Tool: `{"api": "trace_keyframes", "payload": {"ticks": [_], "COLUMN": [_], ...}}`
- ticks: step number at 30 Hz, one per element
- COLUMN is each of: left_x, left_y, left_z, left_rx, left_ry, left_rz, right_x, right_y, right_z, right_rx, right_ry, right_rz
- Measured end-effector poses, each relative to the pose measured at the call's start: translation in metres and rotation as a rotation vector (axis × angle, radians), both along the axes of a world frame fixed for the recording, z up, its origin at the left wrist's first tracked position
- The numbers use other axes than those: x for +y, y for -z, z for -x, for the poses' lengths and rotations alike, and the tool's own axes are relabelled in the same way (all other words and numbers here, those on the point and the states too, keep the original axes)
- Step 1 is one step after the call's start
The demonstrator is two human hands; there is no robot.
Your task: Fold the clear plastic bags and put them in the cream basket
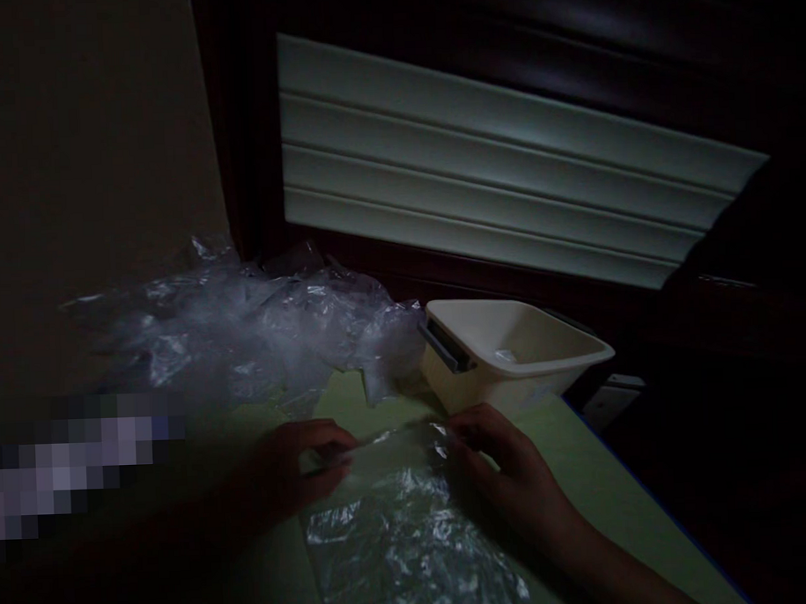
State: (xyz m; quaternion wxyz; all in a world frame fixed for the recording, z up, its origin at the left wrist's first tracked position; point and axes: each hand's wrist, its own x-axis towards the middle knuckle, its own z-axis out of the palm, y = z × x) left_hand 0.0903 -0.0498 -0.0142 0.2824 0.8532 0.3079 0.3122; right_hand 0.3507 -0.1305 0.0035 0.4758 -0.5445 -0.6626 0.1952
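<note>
A clear plastic bag point(404, 522) lies crinkled on the green tabletop point(621, 497), its upper edge stretched between my two hands. My left hand point(309, 464) pinches the left corner of that edge between thumb and fingers. At the other corner, my right hand point(491, 449) has its thumb and fingers closed on the plastic. Beyond my right hand stands a cream plastic bin point(491, 387) with dark side handles; a small clear scrap point(504, 356) shows inside it. The scene is dim, so the fingertips are hard to make out.
A large heap of loose clear plastic bags point(264, 324) spreads along the back left, against the wall. Behind the bin is a dark wooden panel with pale slats point(490, 158). The table's blue edge point(654, 496) runs down the right, near a white box-like object point(611, 400).
</note>
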Motion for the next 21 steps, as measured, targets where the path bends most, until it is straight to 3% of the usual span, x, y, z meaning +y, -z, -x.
{"api": "trace_keyframes", "payload": {"ticks": [9,21], "left_x": [0.002,0.005], "left_y": [-0.006,0.004], "left_z": [0.0,0.003], "left_rx": [0.022,0.025], "left_ry": [0.014,0.044], "left_rz": [0.001,-0.047], "right_x": [-0.004,0.001], "right_y": [-0.001,0.008], "right_z": [-0.001,-0.011], "right_rx": [0.239,0.087], "right_ry": [-0.011,-0.058], "right_rz": [0.299,0.318]}}
